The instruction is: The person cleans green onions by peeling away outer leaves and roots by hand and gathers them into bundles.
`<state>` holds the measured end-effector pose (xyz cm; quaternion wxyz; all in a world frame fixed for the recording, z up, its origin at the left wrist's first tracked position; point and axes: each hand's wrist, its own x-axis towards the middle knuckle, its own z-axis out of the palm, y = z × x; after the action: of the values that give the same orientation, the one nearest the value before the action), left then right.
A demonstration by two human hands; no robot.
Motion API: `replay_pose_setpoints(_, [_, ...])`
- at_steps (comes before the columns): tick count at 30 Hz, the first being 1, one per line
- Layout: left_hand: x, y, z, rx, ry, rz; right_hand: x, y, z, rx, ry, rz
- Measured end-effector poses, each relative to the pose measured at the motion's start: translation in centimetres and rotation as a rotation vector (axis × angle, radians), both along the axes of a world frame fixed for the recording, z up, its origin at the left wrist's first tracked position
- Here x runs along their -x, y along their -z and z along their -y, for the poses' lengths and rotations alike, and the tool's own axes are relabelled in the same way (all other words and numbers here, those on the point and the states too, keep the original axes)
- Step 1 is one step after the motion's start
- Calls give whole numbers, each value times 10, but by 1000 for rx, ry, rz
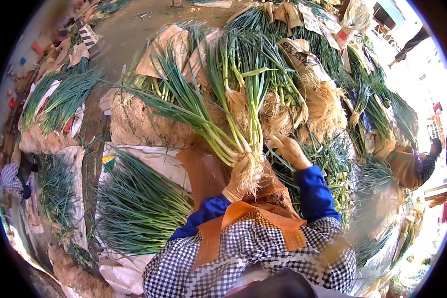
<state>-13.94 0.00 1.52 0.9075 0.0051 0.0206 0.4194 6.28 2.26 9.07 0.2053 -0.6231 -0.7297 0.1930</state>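
The left hand (238, 181) wraps round the green onions (255, 111) by their roots (252, 171), above the brown apron (199, 166). The right hand (291, 152) is loose, seemingly holding nothing, nearby. Light, bendy leaves might snap; hold low down.

Pale roots (251, 180) are hiding part of the left hand (232, 193). Brown paper (165, 52) at the far side is covering some leaves behind it, and lettering on the printed paper (302, 53) is appearing too small to read. A smear is blurring the greens at near right (375, 216). A checked-clad person (11, 178) at left is showing too small for their hands to be told, while the bottom edge is cutting off a dark object (278, 285).
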Motion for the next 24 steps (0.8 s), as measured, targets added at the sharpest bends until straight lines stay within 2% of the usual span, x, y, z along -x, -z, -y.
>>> replay_pose_setpoints(1, [1, -1, -1, -79, -8, 60, 34, -25, -11, 322, 193, -557])
replay_pose_setpoints(2, [5, -5, 0, -60, 17, 99, 41, 30, -40, 190, 91, -952])
replay_pose_setpoints(3, [9, -8, 1, -49, 44, 140, 49, 20, -46, 174, -46, -870])
replay_pose_setpoints(5, [15, -11, 0, -85, -20, -47, 59, 55, -66, 451, 0, -1378])
replay_pose_setpoints(6, [18, -12, 0, -101, -46, -144, 66, 50, -67, 227, 17, -1143])
replay_pose_setpoints(7, [24, -9, 3, -180, -119, -239, 66, 55, -67, 147, 106, -1030])
replay_pose_setpoints(8, [35, -10, 5, -184, -78, -190, 71, 48, -65, 78, 201, -912])
replay_pose_setpoints(9, [43, -11, 6, -187, -31, -147, 72, 40, -60, 7, 306, -538])
replay_pose_setpoints(10, [38, -10, 9, -112, -61, -299, 80, 16, -51, -31, 424, -162])
replay_pose_setpoints(11, [39, -28, 14, -127, -71, -315, 81, 8, -47, -78, 420, -165])
replay_pose_setpoints(13, [30, -61, 23, -81, -105, -294, 68, 29, -52, -239, 200, -29])
replay_pose_setpoints(14, [27, -56, 25, -60, -115, -338, 68, 28, -54, -24, 318, -457])
replay_pose_setpoints(15, [22, -43, 21, -73, -74, -326, 50, 101, -78, -17, 384, -762])
replay_pose_setpoints(17, [13, -28, 20, 86, -98, -269, 54, 63, -52, 40, 374, -936])
replay_pose_setpoints(18, [16, -15, 17, 6, -52, -190, 52, 48, -41, -58, 444, -509])
replay_pose_setpoints(19, [14, -3, 13, 21, -49, -190, 50, 59, -36, -183, 462, -358])
replay_pose_setpoints(21, [16, 16, 15, -122, 29, -148, 42, 65, -28, -243, 466, -12])
replay_pose_setpoints(22, [13, 12, 19, -95, 7, -243, 41, 66, -25, -231, 506, -49])
replay_pose_setpoints(24, [12, 21, 24, -38, -7, -176, 48, 41, -12, -262, 529, -143])
